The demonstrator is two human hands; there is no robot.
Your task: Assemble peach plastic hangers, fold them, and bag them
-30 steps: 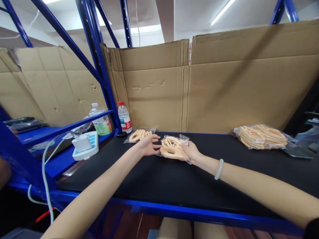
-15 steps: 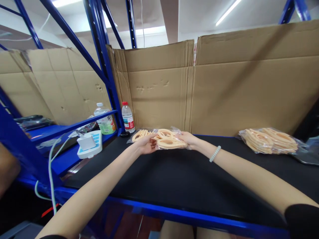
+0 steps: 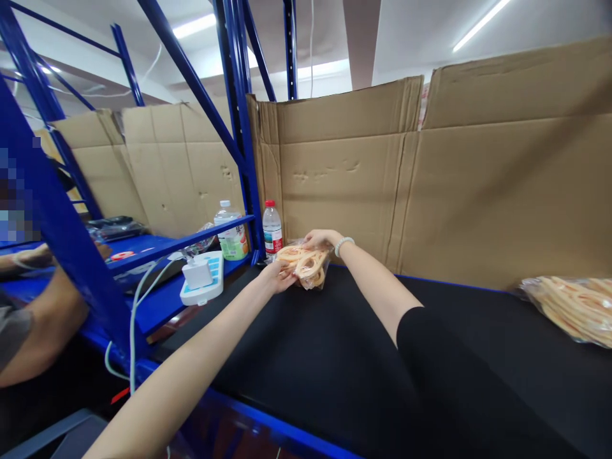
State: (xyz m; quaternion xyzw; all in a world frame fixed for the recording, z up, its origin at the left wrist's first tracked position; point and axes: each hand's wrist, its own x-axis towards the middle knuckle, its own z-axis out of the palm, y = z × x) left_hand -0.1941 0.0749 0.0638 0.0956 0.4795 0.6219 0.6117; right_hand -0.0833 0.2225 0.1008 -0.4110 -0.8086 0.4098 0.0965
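Near the back of the black table [image 3: 344,363], both my hands are on a clear plastic bag of cream-coloured oval loops [image 3: 313,264]. My left hand [image 3: 278,278] grips its near left side, the thumb on top and the fingers curled at the edge. From above, my right hand [image 3: 322,238] pinches the far right side, fingers bent down over the plastic. The bag sits tilted, its lower right corner hanging toward me. Whether another bag lies under it, I cannot tell.
A similar bag of loops [image 3: 576,303] lies at the right edge. Beyond my left hand stand a red-capped water bottle [image 3: 272,229] and a blue rack post [image 3: 246,146]. A white power strip [image 3: 205,280] with cables is left. Cardboard [image 3: 339,178] walls the back. Another person's arm [image 3: 52,319] is at far left.
My right hand has moved left and over the bag's far side, and the bag has turned and shifted toward the water bottle. The view has swung left, showing more of the other person.
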